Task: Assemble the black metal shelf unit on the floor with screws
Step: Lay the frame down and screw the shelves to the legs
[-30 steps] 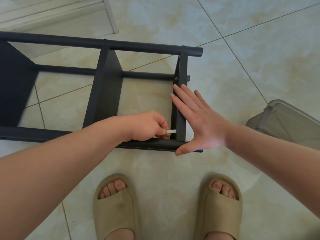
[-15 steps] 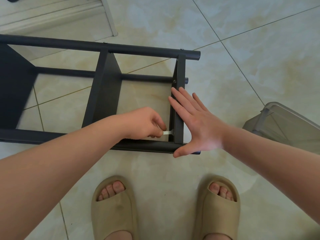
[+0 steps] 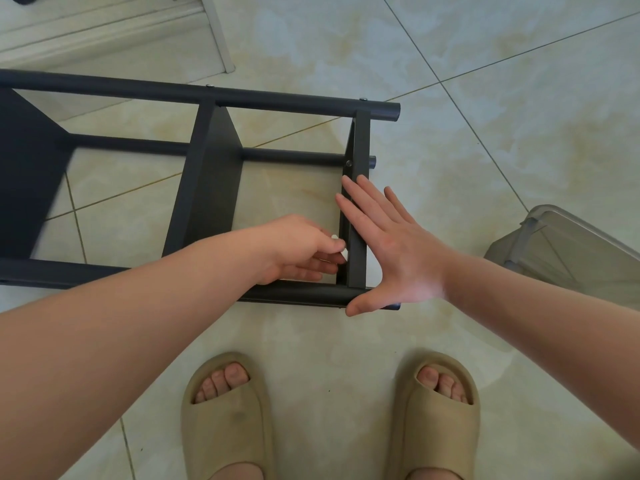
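The black metal shelf unit (image 3: 214,168) lies on its side on the tiled floor, its round poles running left to right. My left hand (image 3: 298,247) pinches a small white tool (image 3: 341,249) against the inner face of the rightmost shelf panel (image 3: 358,216), near the front pole. My right hand (image 3: 391,247) lies flat with straight fingers against the panel's outer side, thumb on the front pole (image 3: 311,294). A screw head (image 3: 348,163) shows near the panel's far end. Whatever the tool's tip touches is hidden.
A clear plastic bin (image 3: 568,251) stands on the floor at the right. My feet in beige slippers (image 3: 228,417) are just in front of the shelf. A white door frame (image 3: 218,32) runs along the back left.
My left hand has turned the white tool from pointing sideways at the panel to tilted upward. The right hand has stayed pressed on the panel.
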A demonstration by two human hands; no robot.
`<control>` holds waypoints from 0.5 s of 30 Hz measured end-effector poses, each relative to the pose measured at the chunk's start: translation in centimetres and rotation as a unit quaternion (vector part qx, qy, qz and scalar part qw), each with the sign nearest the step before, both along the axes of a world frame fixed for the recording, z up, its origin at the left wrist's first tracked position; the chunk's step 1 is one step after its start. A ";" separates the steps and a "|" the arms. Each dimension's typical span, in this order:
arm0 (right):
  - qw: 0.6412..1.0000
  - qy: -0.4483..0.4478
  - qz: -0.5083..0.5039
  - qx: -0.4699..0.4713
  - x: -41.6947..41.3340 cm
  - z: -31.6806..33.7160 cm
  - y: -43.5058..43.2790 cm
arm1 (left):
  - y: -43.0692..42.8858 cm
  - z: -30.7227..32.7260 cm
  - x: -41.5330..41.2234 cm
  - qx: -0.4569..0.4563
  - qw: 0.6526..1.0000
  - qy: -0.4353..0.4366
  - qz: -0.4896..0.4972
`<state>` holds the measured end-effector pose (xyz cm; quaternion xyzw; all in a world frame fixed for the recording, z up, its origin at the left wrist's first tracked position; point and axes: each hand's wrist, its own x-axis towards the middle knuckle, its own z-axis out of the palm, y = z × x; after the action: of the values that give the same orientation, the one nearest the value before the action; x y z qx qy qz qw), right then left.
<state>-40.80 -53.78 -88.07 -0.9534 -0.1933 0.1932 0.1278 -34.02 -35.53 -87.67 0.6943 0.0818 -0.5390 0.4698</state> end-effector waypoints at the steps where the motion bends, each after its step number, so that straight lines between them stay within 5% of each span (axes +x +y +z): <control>1: 1.000 0.000 0.000 0.000 0.0 0.0 0.0 | -0.1 -0.1 0.0 0.000 1.000 -0.002 0.004; 15: 1.000 -0.003 -0.001 0.005 0.0 -0.1 -0.1 | -0.9 -0.3 -0.2 -0.023 0.998 -0.060 0.012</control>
<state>-40.82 -53.85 -88.20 -0.9535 -0.1938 0.1888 0.1326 -34.19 -36.42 -87.98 0.7135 0.0492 -0.4920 0.4965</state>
